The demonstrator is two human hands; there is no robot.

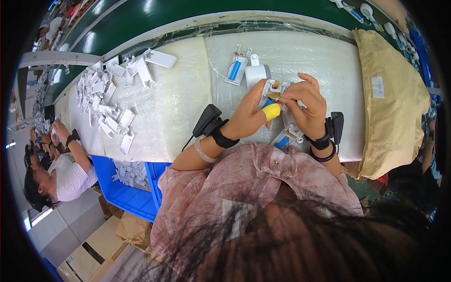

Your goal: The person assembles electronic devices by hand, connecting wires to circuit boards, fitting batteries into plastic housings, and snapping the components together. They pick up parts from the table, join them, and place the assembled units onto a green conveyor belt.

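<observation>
My left hand [250,109], with a yellow wrap [271,112] on its thumb, is closed round a white plastic housing [268,88]. A bit of blue shows at the housing under the fingers. My right hand [307,101] pinches a small flat yellowish-brown piece [274,95] against that housing; its other fingers are raised. What the piece is, I cannot make out. Beyond my left hand lie a white housing with a blue cylindrical battery [234,70] and wires, and a white rounded casing [256,74]. Below my right hand, another white housing with a blue part [283,142] lies near the table's front edge.
A heap of white plastic covers [101,91] spreads over the table's left. A blue bin [105,181] with white pieces stands at the front left. Brown paper [390,113] covers the right end. A green conveyor [188,14] runs behind. Another person [70,171] sits at far left.
</observation>
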